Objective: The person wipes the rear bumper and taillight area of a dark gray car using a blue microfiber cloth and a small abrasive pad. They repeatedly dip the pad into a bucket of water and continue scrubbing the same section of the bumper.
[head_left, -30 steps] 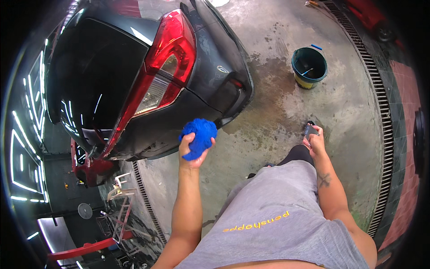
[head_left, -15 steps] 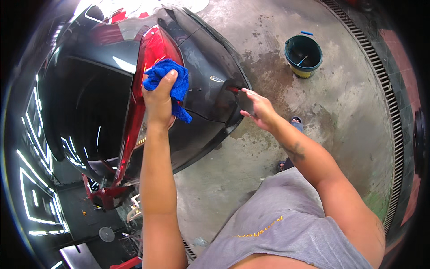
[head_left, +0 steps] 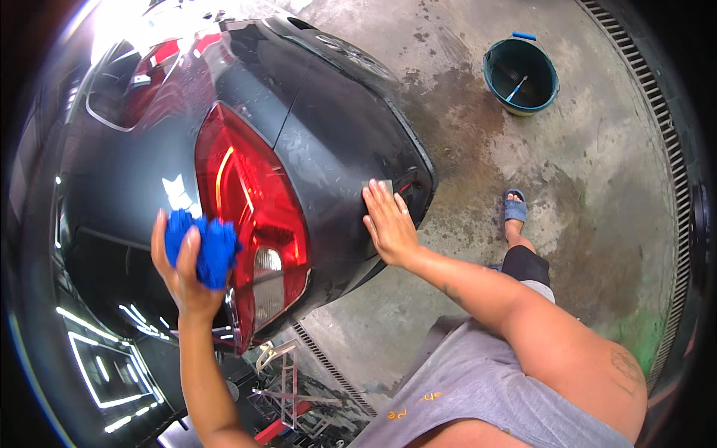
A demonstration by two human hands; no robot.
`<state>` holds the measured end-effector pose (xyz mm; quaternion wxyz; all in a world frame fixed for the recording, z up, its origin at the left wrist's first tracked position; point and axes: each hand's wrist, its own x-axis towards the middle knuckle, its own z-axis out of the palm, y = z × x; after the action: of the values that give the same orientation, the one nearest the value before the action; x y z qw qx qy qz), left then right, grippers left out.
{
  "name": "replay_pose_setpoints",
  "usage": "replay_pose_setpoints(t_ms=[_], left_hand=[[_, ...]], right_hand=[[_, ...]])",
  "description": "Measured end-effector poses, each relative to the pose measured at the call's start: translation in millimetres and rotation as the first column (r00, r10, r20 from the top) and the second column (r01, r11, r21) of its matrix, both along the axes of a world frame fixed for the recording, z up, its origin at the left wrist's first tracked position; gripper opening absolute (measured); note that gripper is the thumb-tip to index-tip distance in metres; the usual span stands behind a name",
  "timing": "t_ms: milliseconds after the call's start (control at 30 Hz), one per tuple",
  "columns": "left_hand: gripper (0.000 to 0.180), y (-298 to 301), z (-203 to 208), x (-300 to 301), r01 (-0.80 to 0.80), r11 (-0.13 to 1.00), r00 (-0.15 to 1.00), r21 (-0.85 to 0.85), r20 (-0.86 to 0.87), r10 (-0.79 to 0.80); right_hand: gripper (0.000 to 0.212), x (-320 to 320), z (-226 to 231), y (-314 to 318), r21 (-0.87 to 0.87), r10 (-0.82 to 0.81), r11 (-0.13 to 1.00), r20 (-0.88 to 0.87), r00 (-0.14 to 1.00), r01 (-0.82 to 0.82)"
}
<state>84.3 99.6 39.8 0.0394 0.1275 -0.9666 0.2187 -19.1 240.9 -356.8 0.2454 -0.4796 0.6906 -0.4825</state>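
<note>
Bucket [head_left: 520,75], one, teal, holds a blue-handled tool. Left hand [head_left: 181,267] grips one blue mitt [head_left: 203,246]; right hand [head_left: 390,224] lies flat, open, on the black car [head_left: 328,134].

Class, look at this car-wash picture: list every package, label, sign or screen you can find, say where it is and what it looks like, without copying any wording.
No packages, signs or screens show.
Print on the grey shirt: small orange lettering low on the cloth, at the picture's bottom centre.
Nothing printed shows on the dark car, the green bucket, the blue cloth in the left hand, or by the right hand.
</note>
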Motion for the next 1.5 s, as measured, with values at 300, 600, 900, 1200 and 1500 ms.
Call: replay_pose_setpoints(t_ms=[300, 600, 900, 1200, 1500], left_hand=[[0.087, -18, -53, 26, -0.088, 0.982, 0.983, 0.165, -0.147, 0.113], [0.084, -19, -59, 23, -0.165, 0.971, 0.973, 0.175, -0.129, 0.189], [0.084, -33, -65, 20, -0.177, 0.963, 0.973, 0.205, -0.110, 0.202], [0.086, -37, -65, 21, -0.172, 0.955, 0.973, 0.240, -0.113, 0.203], [0.090, -35, -64, 14, -0.183, 0.962, 0.972, 0.201, -0.107, 0.207]], right_hand=[[0.074, -61, -8, -60, 0.376, -0.080, 0.916, 0.512, 0.855, -0.140], [0.076, -65, -107, -99, 0.444, -0.233, 0.890, 0.637, 0.735, -0.102], [0.078, -79, -138, -98, 0.534, -0.328, 0.843, 0.607, 0.724, -0.067], [0.062, -109, -163, -109, 0.636, -0.360, 0.769, 0.519, 0.775, -0.069], [0.058, -106, -236, -99, 0.492, -0.320, 0.865, 0.694, 0.644, -0.100]])
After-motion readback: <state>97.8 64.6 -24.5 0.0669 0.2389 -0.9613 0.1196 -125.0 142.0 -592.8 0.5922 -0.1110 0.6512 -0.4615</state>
